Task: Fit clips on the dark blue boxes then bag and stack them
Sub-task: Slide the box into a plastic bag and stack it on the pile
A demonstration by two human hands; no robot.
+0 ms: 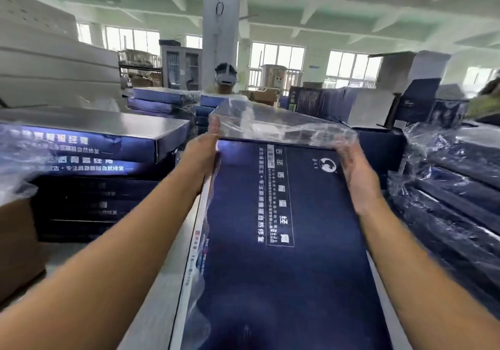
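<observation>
The dark blue box (273, 241) lies straight out in front of me, its long axis running from near to far, its far end between my two hands. My left hand (201, 157) holds the far left corner, fingers curled round the edge of the clear bag (270, 125); my right hand (357, 176) is at the far right corner, fingers under or in the film, seemingly pinching it, though blur keeps me from being sure. The bag's mouth caps only the far end of the box, so I judge the coming move is a pull toward me along the box's length, both hands level and equally near. No clip shows from here.

The box rests on a pale worktable (151, 309). On the left stands a stack of boxes (92, 176), partly wrapped, beside a cardboard carton (16, 241); on the right, touching the table's edge, a pile of bagged boxes (446, 187). Further off, another person (226, 79) in a headset stands behind more stacks, before a pillar (220, 25) and windows.
</observation>
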